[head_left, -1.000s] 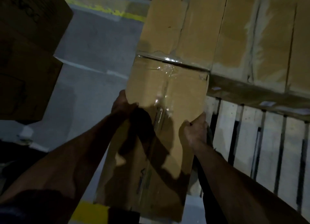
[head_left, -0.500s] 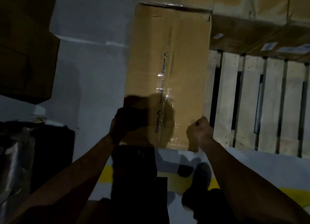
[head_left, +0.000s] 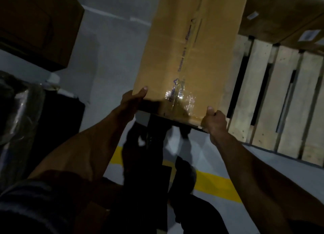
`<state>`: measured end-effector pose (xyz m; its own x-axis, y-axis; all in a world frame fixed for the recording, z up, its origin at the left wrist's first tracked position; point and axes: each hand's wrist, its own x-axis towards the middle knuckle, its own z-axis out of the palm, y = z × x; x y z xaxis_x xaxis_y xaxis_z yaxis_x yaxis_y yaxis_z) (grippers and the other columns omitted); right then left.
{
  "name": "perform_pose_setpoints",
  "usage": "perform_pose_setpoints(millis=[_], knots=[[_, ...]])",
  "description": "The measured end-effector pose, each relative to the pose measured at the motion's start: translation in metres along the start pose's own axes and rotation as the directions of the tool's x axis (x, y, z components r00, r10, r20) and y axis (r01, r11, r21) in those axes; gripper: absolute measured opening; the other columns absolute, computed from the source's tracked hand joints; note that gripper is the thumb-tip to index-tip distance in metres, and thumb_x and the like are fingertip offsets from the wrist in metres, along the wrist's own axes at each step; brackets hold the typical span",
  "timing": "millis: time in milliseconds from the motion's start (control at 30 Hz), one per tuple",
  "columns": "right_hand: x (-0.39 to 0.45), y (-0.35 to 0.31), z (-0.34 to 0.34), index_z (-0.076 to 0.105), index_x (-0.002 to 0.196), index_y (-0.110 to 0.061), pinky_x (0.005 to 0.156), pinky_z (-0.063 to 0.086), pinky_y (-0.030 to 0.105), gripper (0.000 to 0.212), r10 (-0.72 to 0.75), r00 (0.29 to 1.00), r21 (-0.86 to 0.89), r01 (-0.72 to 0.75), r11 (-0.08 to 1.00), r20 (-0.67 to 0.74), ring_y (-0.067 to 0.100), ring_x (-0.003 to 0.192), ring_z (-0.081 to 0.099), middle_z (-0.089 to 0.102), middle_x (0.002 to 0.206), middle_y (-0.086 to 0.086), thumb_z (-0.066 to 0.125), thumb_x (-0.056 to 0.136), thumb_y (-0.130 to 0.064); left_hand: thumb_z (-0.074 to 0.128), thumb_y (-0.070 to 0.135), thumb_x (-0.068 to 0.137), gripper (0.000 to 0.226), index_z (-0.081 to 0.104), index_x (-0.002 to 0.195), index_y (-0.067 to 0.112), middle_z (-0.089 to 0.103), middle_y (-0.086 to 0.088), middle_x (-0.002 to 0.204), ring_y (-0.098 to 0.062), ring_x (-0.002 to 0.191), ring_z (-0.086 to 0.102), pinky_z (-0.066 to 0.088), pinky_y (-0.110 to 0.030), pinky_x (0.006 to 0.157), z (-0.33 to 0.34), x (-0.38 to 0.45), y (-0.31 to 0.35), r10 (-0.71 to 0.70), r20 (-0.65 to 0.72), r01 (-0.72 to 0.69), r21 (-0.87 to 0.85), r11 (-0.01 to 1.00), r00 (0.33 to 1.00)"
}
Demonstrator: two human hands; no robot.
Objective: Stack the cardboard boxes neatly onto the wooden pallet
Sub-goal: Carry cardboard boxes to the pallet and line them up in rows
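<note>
Head view looks down on a long cardboard box (head_left: 189,55) held by its near end in both hands. The left hand (head_left: 130,102) takes the near left corner, its thumb lying on the top face and the fingers gone under the edge, so the grip there is holding the box. The right hand (head_left: 213,119) takes the near right corner the same way: thumb up on top, knuckles curled tight round the bottom edge, again holding the box. Clear tape (head_left: 180,95) shines along the middle seam close to the hands, with small printed lettering running up the seam, too blurred to read.

To the right of the box lies the pallet (head_left: 284,97), its pale slats running away from the person with dark gaps between them. The box's right edge overlaps the pallet's left side in the view; whether the far end is resting on the slats I cannot tell, since the top of the box runs out of view. More boxes (head_left: 280,18) sit on the pallet's far part, with white labels on them.

Below the hands is the grey floor (head_left: 108,49), crossed by a yellow line (head_left: 213,183). Off to the upper left stands a dark stack (head_left: 36,23) of other cartons.
</note>
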<state>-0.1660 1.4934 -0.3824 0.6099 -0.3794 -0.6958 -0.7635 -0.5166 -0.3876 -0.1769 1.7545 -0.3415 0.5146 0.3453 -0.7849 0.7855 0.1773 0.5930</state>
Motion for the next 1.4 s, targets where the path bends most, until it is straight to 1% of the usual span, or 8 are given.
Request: perform_pose_setpoints(millis=[200,533,800,867,967,1067,1233,1400], knots=[[0.007,0.003,0.001,0.057,0.125,-0.001,0.093,0.051,0.043,0.048,-0.037,0.999,-0.007,0.037,0.999,-0.008,0.041,0.108,0.061,0.062,0.121,0.022,0.043,0.103,-0.041,0.067,0.038,0.091,0.039,0.055,0.116,0.011,0.058,0.003,0.092,-0.006,0.070,0.055,0.044,-0.013,0.043,0.000,0.010,-0.007,0.018,-0.061,-0.019,-0.020,1.000,0.998],[0.007,0.005,0.004,0.057,0.126,0.001,0.087,0.045,0.039,0.057,-0.031,0.999,0.020,0.031,0.999,-0.033,0.039,0.111,0.058,0.060,0.125,0.023,0.036,0.105,-0.048,0.074,0.054,0.080,0.066,0.059,0.126,0.009,0.061,-0.007,0.117,-0.028,0.102,0.059,0.053,-0.040,0.094,-0.005,0.025,-0.014,-0.010,-0.140,0.014,0.027,1.000,0.990],[0.002,0.004,0.006,0.054,0.128,0.003,0.093,0.044,0.038,0.058,-0.030,0.999,-0.045,0.029,0.999,-0.022,0.040,0.116,0.056,0.058,0.129,0.025,0.036,0.105,-0.047,0.068,0.076,0.057,0.094,0.063,0.123,0.010,0.065,-0.009,0.121,-0.030,0.105,0.062,0.055,-0.045,0.093,-0.008,0.033,-0.023,0.030,-0.171,-0.003,0.156,0.988,0.985],[-0.004,0.003,0.001,0.053,0.130,0.002,0.091,0.043,0.036,0.055,-0.031,1.000,-0.051,0.031,0.998,0.005,0.039,0.116,0.055,0.058,0.130,0.024,0.039,0.105,-0.045,0.067,0.071,0.070,0.087,0.058,0.127,0.007,0.062,-0.011,0.123,-0.031,0.109,0.060,0.052,-0.044,0.095,-0.006,0.027,-0.022,0.078,-0.190,-0.026,0.263,0.965,0.979],[-0.027,0.007,-0.014,0.046,0.141,-0.001,0.095,0.041,0.035,0.051,-0.067,0.996,-0.095,0.072,0.993,0.054,0.039,0.124,0.052,0.053,0.138,0.022,0.044,0.105,-0.038,0.065,0.053,0.085,0.067,0.047,0.130,0.005,0.057,-0.015,0.127,-0.034,0.114,0.056,0.050,-0.044,0.095,-0.002,0.006,-0.018,0.179,-0.173,-0.051,0.566,0.823,0.969],[-0.066,0.016,-0.045,0.037,0.149,-0.006,0.105,0.039,0.038,0.055,-0.113,0.990,-0.116,0.122,0.986,0.081,0.038,0.133,0.046,0.047,0.148,0.021,0.046,0.104,-0.037,0.062,0.042,0.089,0.056,0.045,0.130,0.007,0.053,-0.017,0.130,-0.036,0.118,0.052,0.047,-0.044,0.094,0.002,-0.041,-0.011,0.237,-0.117,-0.039,0.825,0.564,0.964],[-0.134,0.038,-0.118,0.038,0.149,-0.009,0.107,0.039,0.040,0.056,-0.171,0.983,-0.154,0.179,0.972,0.064,0.036,0.134,0.045,0.047,0.149,0.017,0.045,0.103,-0.040,0.046,0.040,0.098,0.046,0.047,0.131,0.008,0.055,-0.016,0.131,-0.034,0.120,0.052,0.045,-0.041,0.093,0.007,-0.148,-0.009,0.282,0.012,-0.086,0.964,0.253,0.959],[-0.196,0.052,-0.191,0.037,0.151,-0.012,0.108,0.040,0.044,0.057,-0.236,0.972,-0.153,0.233,0.960,-0.002,0.035,0.134,0.045,0.046,0.149,0.015,0.046,0.102,-0.040,0.049,0.040,0.096,0.041,0.056,0.117,0.005,0.062,-0.018,0.118,-0.035,0.109,0.057,0.047,-0.039,0.087,0.015,-0.245,-0.002,0.397,0.153,-0.250,0.946,0.207,0.905]])
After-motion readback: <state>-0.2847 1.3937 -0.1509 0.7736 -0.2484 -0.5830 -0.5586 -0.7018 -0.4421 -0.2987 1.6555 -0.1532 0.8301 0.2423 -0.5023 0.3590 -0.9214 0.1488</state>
